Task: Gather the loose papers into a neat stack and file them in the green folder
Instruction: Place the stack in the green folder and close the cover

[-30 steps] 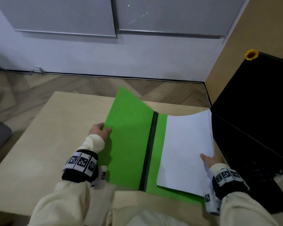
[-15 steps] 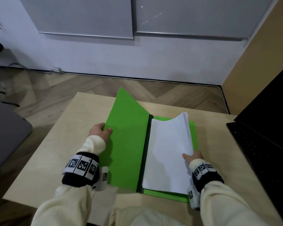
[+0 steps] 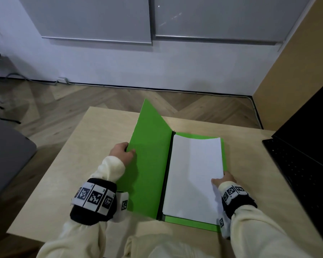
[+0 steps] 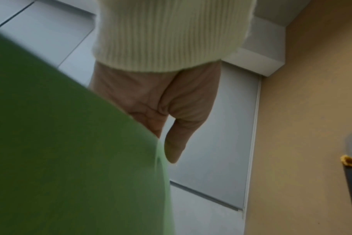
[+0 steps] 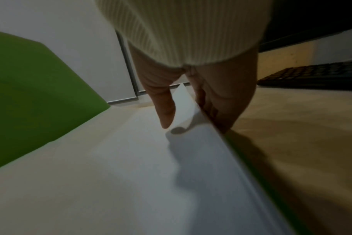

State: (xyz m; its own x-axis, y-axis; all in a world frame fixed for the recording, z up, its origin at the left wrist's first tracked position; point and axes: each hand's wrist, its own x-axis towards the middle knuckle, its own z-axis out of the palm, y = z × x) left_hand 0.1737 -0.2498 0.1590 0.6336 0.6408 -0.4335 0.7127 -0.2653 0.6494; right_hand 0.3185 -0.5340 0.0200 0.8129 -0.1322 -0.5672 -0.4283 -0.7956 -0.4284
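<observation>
The green folder [image 3: 149, 161] lies open on the wooden table [image 3: 67, 174], its left cover raised at a slant. My left hand [image 3: 122, 150] pinches that cover's left edge, thumb on the inside face; in the left wrist view the thumb sits beside the green cover [image 4: 70, 159] and my left hand [image 4: 161, 127] shows only partly. A stack of white papers [image 3: 192, 175] rests on the folder's right half, against the black spine. My right hand [image 3: 221, 180] grips the stack's right edge, thumb on top. In the right wrist view my right hand [image 5: 191, 111] holds the papers [image 5: 151, 174] with fingers underneath.
An open black laptop [image 3: 306, 164] stands at the table's right side, its keyboard [image 5: 311, 76] close to my right hand. A grey seat [image 3: 6, 155] is off the table's left edge. Wood floor and a white wall lie beyond the far edge.
My right hand carried the paper stack leftward onto the folder's right half, and the stack now lies flatter, against the spine. My left hand kept holding the raised cover.
</observation>
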